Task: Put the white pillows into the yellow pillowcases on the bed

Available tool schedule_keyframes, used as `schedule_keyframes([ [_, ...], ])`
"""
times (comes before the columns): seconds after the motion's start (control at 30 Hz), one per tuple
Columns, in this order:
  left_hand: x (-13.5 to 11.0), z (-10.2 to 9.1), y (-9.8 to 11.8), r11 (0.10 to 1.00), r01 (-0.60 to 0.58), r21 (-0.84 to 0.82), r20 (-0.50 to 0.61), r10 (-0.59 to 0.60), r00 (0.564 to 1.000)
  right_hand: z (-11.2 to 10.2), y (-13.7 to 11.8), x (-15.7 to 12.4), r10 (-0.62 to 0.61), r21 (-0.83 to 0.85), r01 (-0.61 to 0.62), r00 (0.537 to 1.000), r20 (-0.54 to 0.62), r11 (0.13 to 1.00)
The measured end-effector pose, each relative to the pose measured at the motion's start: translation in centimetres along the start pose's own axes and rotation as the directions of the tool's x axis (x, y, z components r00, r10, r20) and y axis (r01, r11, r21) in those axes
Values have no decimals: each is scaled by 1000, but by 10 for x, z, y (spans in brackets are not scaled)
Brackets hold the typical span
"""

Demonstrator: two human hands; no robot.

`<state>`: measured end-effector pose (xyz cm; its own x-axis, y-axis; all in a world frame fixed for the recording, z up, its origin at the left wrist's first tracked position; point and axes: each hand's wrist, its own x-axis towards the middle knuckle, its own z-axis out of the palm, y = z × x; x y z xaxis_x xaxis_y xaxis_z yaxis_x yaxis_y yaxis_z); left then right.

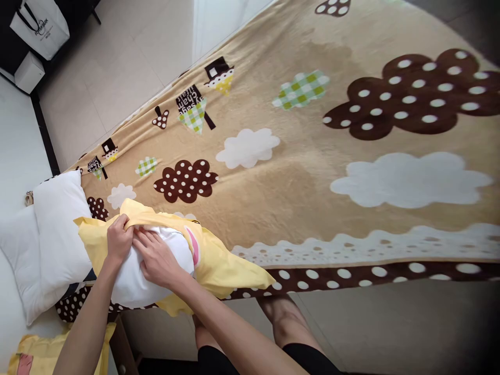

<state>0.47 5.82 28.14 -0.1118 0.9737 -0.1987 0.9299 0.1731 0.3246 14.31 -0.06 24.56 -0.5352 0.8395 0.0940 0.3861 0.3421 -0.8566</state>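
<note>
1. On the blanket (252,203), near its edge, a white pillow (135,281) sits partly inside a yellow pillowcase (230,265).
2. Left hand (120,239) pinches the pillowcase's rim; right hand (157,259), fingers extended, rests on the pillow.
3. Both look light, soft; grip rim or corner.

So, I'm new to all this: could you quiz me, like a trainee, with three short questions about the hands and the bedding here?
1. Which hand pinches the edge of the yellow pillowcase?
2. True or false: the white pillow under the hands is completely covered by the yellow pillowcase.
3. What marks the largest brown cloud on the blanket? A) stripes B) white spots C) green checks

Key:
1. The left hand; the right hand lies on the white pillow.
2. False; much of its white surface shows.
3. B.
</note>
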Motion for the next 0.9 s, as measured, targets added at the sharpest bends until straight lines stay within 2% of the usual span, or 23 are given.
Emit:
schedule_keyframes([
  [0.1, 1, 0, -7, 980, -31, 194, -145, 60, 988, 4, -2, 4, 119, 12, -126, 962, 244, 992],
  [0.2, 7, 6, -15, 959, 19, 281, -220, 45, 975, 1, 1, 6, 216, 51, -242, 928, 303, 969],
  [0.3, 8, 16, -15, 952, 65, 299, -279, 22, 960, -1, 4, 10, 390, 28, -413, 878, 277, 910],
  [0.37, 5, 22, -11, 947, 19, 320, -299, 81, 951, 1, 5, 16, 477, -60, -477, 847, 234, 877],
  [0.4, 1, 24, -9, 944, -15, 329, -305, 121, 945, 2, 4, 19, 486, -105, -475, 849, 206, 874],
  [0.47, -6, 26, -5, 941, -70, 332, -317, 181, 931, 4, 6, 27, 448, -165, -424, 881, 151, 891],
  [0.53, -11, 25, -4, 941, -89, 326, -333, 203, 921, 5, 11, 34, 432, -191, -408, 895, 109, 893],
  [0.6, -10, 21, -6, 948, -73, 311, -336, 182, 924, 4, 19, 35, 482, -203, -460, 873, 75, 865],
  [0.67, -3, 15, -12, 949, -6, 315, -325, 114, 939, 4, 27, 30, 517, -191, -504, 855, 27, 843],
  [0.77, 13, 6, -18, 920, 109, 376, -254, -11, 967, 4, 31, 16, 407, -182, -415, 910, -82, 891],
  [0.83, 20, 1, -18, 907, 111, 407, -121, -67, 990, 2, 29, 10, 253, -222, -281, 956, -149, 934],
  [0.9, 23, -1, -14, 908, 88, 409, 25, -107, 994, 0, 26, 10, 49, -253, -88, 986, -157, 964],
])
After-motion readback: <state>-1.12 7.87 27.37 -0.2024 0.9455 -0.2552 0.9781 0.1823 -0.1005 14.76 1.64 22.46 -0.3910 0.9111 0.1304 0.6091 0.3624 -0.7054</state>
